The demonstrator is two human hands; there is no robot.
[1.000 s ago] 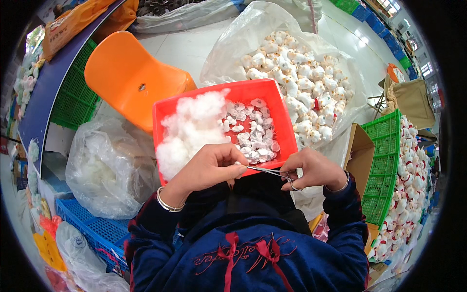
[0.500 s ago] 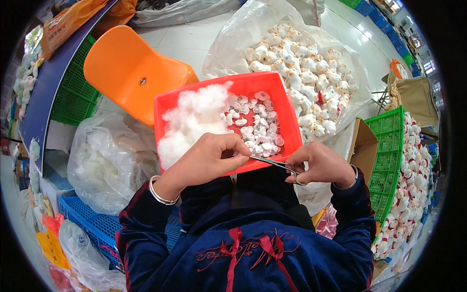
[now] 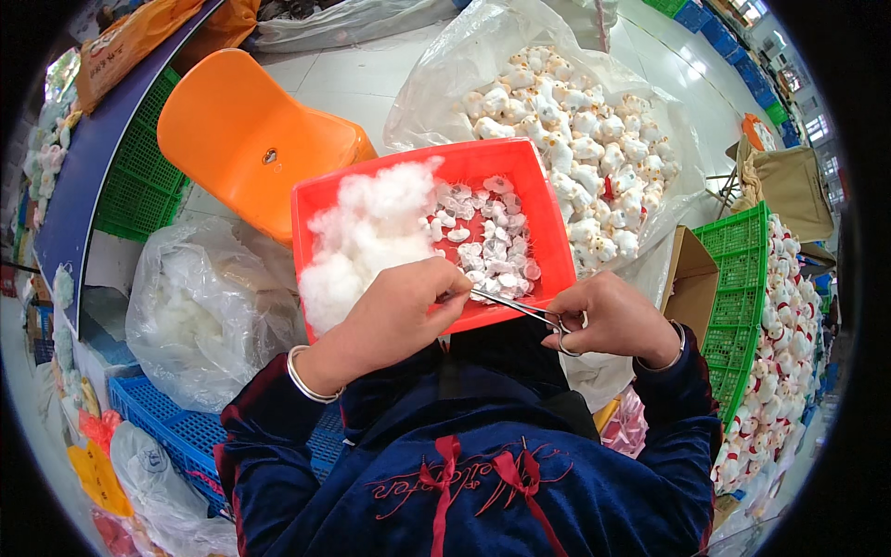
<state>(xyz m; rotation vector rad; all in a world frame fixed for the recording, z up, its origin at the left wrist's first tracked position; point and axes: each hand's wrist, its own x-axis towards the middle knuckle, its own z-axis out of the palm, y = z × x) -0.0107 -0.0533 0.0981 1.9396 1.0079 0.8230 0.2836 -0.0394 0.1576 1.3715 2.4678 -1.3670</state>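
Note:
My right hand (image 3: 620,320) grips silver ring-handled forceps (image 3: 520,306), with fingers at the loops. The slim jaws point left over the near rim of a red tray (image 3: 548,223). At their tips, the fingers of my left hand (image 3: 399,311) are pinched together, and whatever is between them is hidden or too small to make out. Fluffy white stuffing (image 3: 362,232) fills the tray's left side. On its right lie many small whitish pieces (image 3: 497,241), some flat and round, some puffed.
Beyond the tray, a clear plastic bag (image 3: 436,84) holds many small white stuffed toys (image 3: 594,148). An orange chair (image 3: 251,139) stands at the far left, near a bag of stuffing (image 3: 200,316) and a blue crate (image 3: 176,422). To the right are a cardboard box (image 3: 691,278) and a green crate (image 3: 733,316).
My left hand has shifted slightly down, its thumb and forefinger closing from a wider loop to a tight pinch. The forceps have moved slightly left; my right hand keeps its grip.

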